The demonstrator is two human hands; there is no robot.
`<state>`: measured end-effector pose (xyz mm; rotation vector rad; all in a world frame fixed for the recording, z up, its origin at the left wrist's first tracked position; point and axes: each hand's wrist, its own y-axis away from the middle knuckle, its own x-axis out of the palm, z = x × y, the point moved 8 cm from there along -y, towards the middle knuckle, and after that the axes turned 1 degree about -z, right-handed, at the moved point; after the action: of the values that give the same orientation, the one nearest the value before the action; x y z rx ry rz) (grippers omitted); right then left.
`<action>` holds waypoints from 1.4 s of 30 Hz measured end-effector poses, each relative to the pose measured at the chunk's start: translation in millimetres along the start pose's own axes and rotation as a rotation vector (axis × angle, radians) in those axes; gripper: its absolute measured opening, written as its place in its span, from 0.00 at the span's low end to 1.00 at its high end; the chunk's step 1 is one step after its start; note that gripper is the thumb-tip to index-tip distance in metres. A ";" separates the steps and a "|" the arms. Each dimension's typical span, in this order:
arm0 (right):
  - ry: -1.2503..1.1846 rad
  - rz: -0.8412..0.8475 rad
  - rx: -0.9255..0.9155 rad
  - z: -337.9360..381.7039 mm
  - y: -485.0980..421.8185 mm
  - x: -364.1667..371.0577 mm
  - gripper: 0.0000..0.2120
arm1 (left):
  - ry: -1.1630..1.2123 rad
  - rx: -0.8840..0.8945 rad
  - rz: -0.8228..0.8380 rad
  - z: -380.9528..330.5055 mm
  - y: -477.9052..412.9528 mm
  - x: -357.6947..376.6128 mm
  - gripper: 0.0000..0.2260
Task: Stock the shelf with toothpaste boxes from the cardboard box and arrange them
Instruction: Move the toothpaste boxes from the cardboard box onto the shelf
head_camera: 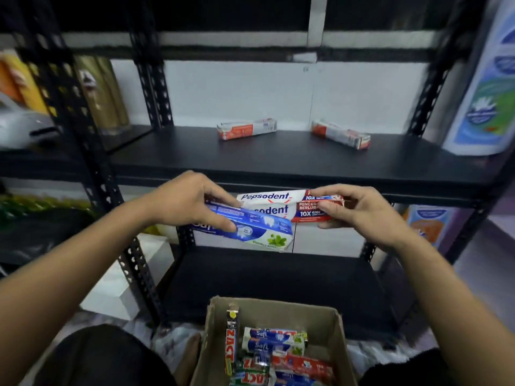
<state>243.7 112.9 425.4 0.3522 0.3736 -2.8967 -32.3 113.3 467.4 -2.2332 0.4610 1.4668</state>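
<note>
**Toothpaste boxes held before the shelf**

At centre, the left hand is gripping a blue, mint-leaf toothpaste box. The right hand is pinching the red end of two white-and-red Pepsodent boxes. On the black shelf, one crumpled box is lying at 12 o'clock and a second crumpled box at 1 o'clock. The cardboard box is sitting at 6 o'clock.

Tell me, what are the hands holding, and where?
The left hand grips the blue toothpaste box near its left end. The right hand pinches the red-and-white Pepsodent boxes at their right end.
</note>
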 end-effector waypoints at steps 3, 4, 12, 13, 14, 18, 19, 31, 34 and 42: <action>-0.087 -0.058 -0.055 31.5 -11.9 -13.3 0.11 | -0.002 -0.031 -0.026 -5.5 -2.2 -35.7 0.22; -0.118 -0.085 -0.055 38.2 -15.9 -17.7 0.11 | -0.001 -0.043 -0.033 -5.1 -4.6 -44.2 0.21; 0.097 -0.513 -0.058 35.5 -58.1 -49.9 0.10 | -0.132 -0.192 -0.316 18.2 -57.8 -82.2 0.24; 0.248 -0.579 -0.054 35.7 -59.6 -50.4 0.12 | -0.167 -0.220 -0.367 21.6 -66.3 -82.9 0.24; 0.401 -0.590 -0.043 36.3 -61.7 -47.8 0.16 | -0.202 -0.246 -0.411 24.2 -75.0 -82.2 0.24; 0.729 -0.377 -0.006 31.8 -72.7 -25.9 0.26 | -0.246 -0.362 -0.465 34.6 -105.8 -65.2 0.20; 0.778 -0.353 -0.016 30.0 -75.1 -25.2 0.26 | -0.245 -0.389 -0.462 36.9 -113.2 -58.7 0.19; 0.741 -0.484 -0.050 23.2 -84.0 -41.8 0.28 | 0.360 -0.290 -0.244 30.6 -145.2 -7.5 0.25; 0.614 -0.557 -0.056 24.6 -80.3 -54.9 0.27 | 0.149 -0.247 -0.087 37.4 -132.1 -2.6 0.29; 0.562 -0.735 -0.196 37.7 -60.5 -102.5 0.24 | 0.207 -0.129 -0.135 25.3 -167.0 15.2 0.35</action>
<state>319.8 176.9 500.9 1.2255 1.0603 -3.3389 36.1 268.4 472.5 -2.4787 0.2784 1.2358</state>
